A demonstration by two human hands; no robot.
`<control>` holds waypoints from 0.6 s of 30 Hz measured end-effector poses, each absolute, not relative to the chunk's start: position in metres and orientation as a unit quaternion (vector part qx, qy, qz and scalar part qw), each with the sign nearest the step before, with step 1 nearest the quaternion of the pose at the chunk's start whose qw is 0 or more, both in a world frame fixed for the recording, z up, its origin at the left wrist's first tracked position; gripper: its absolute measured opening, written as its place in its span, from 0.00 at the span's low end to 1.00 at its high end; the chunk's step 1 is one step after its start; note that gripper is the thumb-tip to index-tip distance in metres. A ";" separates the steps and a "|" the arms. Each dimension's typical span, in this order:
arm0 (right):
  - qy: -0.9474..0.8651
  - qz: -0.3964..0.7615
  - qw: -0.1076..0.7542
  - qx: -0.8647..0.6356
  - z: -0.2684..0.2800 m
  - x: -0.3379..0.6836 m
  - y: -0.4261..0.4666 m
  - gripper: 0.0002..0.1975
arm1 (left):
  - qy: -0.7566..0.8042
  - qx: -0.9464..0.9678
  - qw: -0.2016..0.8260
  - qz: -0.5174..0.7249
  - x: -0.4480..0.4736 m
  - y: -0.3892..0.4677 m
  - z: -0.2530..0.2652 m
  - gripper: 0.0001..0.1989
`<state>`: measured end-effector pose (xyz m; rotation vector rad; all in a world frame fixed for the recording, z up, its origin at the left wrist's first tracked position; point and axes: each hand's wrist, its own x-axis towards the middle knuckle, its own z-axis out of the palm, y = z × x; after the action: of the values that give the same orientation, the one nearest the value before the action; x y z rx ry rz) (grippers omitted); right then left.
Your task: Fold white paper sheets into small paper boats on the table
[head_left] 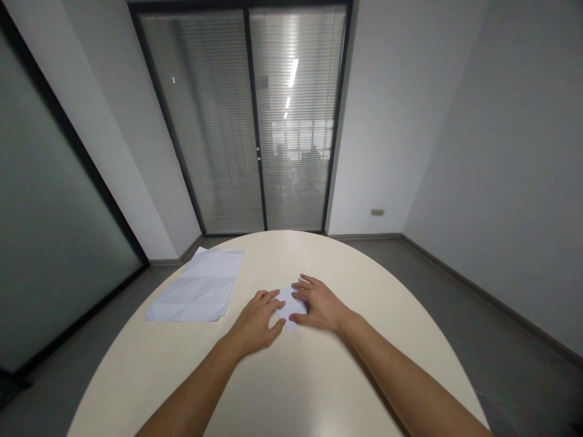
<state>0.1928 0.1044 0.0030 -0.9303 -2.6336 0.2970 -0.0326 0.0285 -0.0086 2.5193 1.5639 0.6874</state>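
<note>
Steady the small paper (286,311) on the table (291,379) between left hand (255,321) and right hand (324,305), both spread over its edges; press lightly, evenly, without shifting it. Cannot quite make out any creases.

A round-edged cream counter (373,297) sits above dark grey flooring (455,309), facing black-framed glass doors (253,91) with slatted blinds (214,133) (bright white light strips (294,73) showing through), between greyish-white walls (401,121).
</note>
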 end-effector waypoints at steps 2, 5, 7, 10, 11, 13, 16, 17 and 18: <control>-0.921 0.108 0.167 -0.334 -0.001 0.194 0.106 0.33 | 0.514 0.826 0.049 0.225 -0.032 0.028 -0.008 0.17; -0.910 0.120 0.156 -0.366 -0.008 0.194 0.109 0.42 | 0.515 0.826 0.049 0.222 -0.032 0.028 -0.007 0.17; -0.903 0.126 0.149 -0.382 -0.012 0.194 0.110 0.45 | 0.511 0.828 0.052 0.225 -0.031 0.028 -0.007 0.17; -0.901 0.119 0.157 -0.386 -0.017 0.196 0.113 0.42 | 0.506 0.828 0.066 0.232 -0.031 0.028 -0.007 0.18; -0.901 0.113 0.163 -0.385 -0.018 0.197 0.115 0.40 | 0.506 0.827 0.070 0.234 -0.031 0.028 -0.008 0.18; -0.904 0.101 0.176 -0.377 -0.020 0.200 0.120 0.34 | 0.506 0.826 0.073 0.236 -0.032 0.029 -0.009 0.19; -0.909 0.088 0.191 -0.360 -0.026 0.208 0.129 0.28 | 0.507 0.824 0.071 0.242 -0.032 0.029 -0.010 0.18; -0.908 0.084 0.198 -0.358 -0.028 0.210 0.131 0.26 | 0.507 0.823 0.071 0.244 -0.032 0.029 -0.011 0.18; -0.907 0.080 0.207 -0.359 -0.030 0.212 0.134 0.24 | 0.508 0.822 0.070 0.248 -0.031 0.029 -0.011 0.18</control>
<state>0.2119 0.1336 -0.0299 -1.0010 -2.5253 0.2226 -0.0314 0.0294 -0.0113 2.4728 1.5276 0.7447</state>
